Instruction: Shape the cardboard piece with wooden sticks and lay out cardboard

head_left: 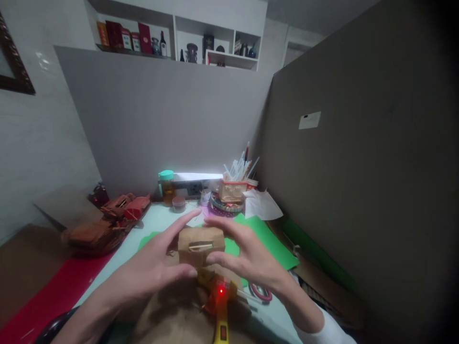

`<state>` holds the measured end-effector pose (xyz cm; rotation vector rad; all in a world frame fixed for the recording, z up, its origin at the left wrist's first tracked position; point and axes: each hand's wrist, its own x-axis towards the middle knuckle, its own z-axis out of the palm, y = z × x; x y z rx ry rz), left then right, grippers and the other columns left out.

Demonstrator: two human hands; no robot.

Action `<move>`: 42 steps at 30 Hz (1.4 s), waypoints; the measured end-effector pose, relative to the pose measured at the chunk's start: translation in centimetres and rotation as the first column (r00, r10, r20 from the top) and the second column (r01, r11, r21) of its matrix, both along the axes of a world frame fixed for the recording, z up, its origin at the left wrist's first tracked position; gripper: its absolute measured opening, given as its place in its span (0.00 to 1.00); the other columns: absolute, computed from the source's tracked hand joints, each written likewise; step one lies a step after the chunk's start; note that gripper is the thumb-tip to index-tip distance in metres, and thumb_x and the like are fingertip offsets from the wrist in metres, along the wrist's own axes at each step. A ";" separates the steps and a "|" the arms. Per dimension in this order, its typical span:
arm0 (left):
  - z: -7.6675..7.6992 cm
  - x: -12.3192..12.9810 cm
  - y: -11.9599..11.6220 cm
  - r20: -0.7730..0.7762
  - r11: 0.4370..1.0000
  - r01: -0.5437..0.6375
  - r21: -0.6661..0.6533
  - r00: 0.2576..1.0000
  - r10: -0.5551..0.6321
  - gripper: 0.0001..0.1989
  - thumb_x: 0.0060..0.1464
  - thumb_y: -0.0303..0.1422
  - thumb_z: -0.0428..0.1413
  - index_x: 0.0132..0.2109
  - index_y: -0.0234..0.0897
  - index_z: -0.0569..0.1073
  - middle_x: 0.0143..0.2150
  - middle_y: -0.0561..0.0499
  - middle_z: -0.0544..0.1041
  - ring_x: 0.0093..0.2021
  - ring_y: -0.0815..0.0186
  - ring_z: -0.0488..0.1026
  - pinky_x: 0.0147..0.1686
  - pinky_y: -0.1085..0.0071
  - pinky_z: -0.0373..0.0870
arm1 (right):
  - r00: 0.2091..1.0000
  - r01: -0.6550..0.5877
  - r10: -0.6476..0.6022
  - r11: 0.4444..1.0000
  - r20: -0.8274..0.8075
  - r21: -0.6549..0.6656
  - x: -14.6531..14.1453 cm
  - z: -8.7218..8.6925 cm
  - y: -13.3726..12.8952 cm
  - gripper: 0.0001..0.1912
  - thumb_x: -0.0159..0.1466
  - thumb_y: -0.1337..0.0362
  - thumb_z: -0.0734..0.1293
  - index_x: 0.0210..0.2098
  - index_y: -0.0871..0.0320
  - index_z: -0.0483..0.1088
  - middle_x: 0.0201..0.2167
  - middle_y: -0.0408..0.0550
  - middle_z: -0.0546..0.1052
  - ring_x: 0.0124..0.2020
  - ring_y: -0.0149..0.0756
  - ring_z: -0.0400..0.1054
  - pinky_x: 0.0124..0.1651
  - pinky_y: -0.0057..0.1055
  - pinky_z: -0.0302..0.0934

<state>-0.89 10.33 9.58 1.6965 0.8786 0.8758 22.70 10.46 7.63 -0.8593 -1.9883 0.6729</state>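
Small brown cardboard box (pixel 201 244) between both hands (pixel 158 267) (pixel 247 255)

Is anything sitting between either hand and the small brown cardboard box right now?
Nothing visible. The left hand and right hand both already touch the small brown cardboard box, fingers on its sides and top. The yellow glue gun with a red light lies just below the box, nearer the camera, not between the hands and it.

Dim, soft focus, dark vignetted corners
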 end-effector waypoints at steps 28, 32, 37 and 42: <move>-0.9 -0.1 0.2 -0.088 0.997 -0.009 0.078 0.996 0.016 0.39 0.55 0.29 0.62 0.68 0.59 0.57 0.67 0.60 0.66 0.59 0.63 0.70 0.54 0.76 0.67 | 0.999 -0.040 0.045 0.983 -0.023 0.179 -0.1 -0.4 0.2 0.30 0.62 0.64 0.75 0.61 0.58 0.66 0.56 0.53 0.76 0.55 0.45 0.72 0.57 0.47 0.67; -1.2 0.2 0.4 -0.069 0.991 -0.020 0.129 0.997 0.030 0.36 0.56 0.32 0.62 0.67 0.60 0.59 0.62 0.61 0.71 0.55 0.65 0.74 0.53 0.77 0.69 | 0.999 -0.045 0.050 0.979 -0.022 0.197 -0.1 -0.6 0.2 0.32 0.61 0.64 0.75 0.62 0.57 0.64 0.57 0.53 0.75 0.56 0.45 0.72 0.58 0.48 0.66; -1.5 0.6 0.7 -0.071 0.960 -0.100 0.260 0.990 0.122 0.32 0.58 0.36 0.63 0.65 0.64 0.62 0.66 0.63 0.66 0.61 0.64 0.69 0.58 0.76 0.67 | 0.999 -0.024 0.032 0.978 -0.036 0.208 0.0 -0.4 0.1 0.36 0.61 0.66 0.75 0.65 0.56 0.60 0.61 0.54 0.72 0.61 0.46 0.68 0.62 0.49 0.64; -2.2 0.5 1.0 -0.108 0.905 -0.154 0.396 0.971 0.213 0.29 0.58 0.34 0.60 0.64 0.63 0.65 0.65 0.65 0.67 0.63 0.65 0.66 0.61 0.72 0.62 | 1.000 0.010 -0.008 0.972 -0.010 0.233 -0.1 -0.9 0.5 0.32 0.62 0.66 0.73 0.63 0.56 0.62 0.61 0.54 0.71 0.60 0.48 0.68 0.61 0.53 0.64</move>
